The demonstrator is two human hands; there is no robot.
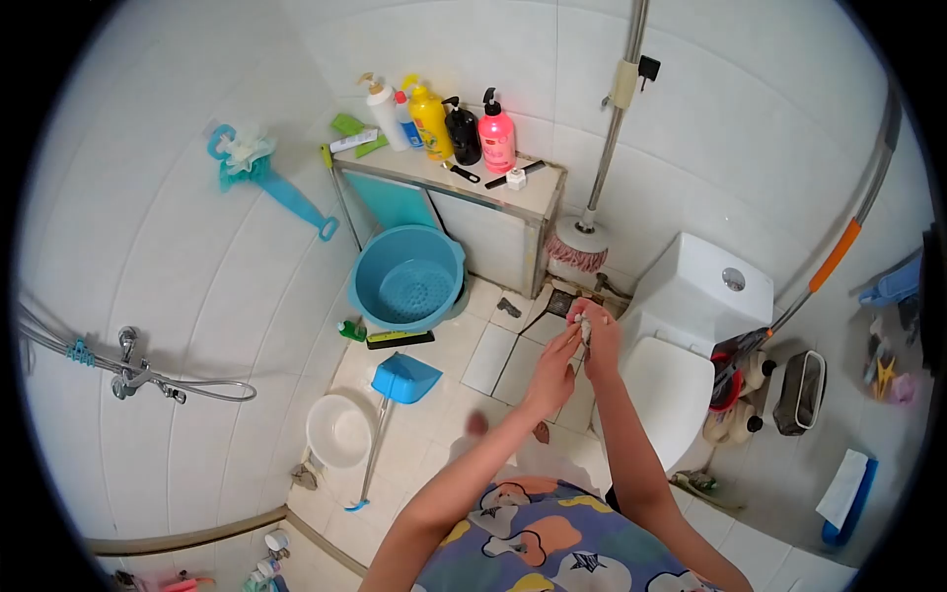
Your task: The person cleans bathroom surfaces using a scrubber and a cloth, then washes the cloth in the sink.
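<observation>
Both arms reach forward over the tiled floor beside the toilet. My left hand (pixel 554 373) and my right hand (pixel 600 340) meet in front of me, fingers closed together. Between their fingertips is a small whitish crumpled thing (pixel 584 322), too small to make out. The right hand's fingers wrap round it from above, and the left fingertips press against it. Below the hands, a dark floor drain (pixel 560 302) shows just past them. The toilet (pixel 667 395) stands to their right, lid down.
A blue basin (pixel 407 278), a blue dustpan (pixel 402 378) and a white bucket (pixel 339 431) stand on the left. Several bottles line the ledge (pixel 533 194). A mop (pixel 580 243) hangs at the wall. A long orange-banded handle (pixel 835 255) leans right of the toilet.
</observation>
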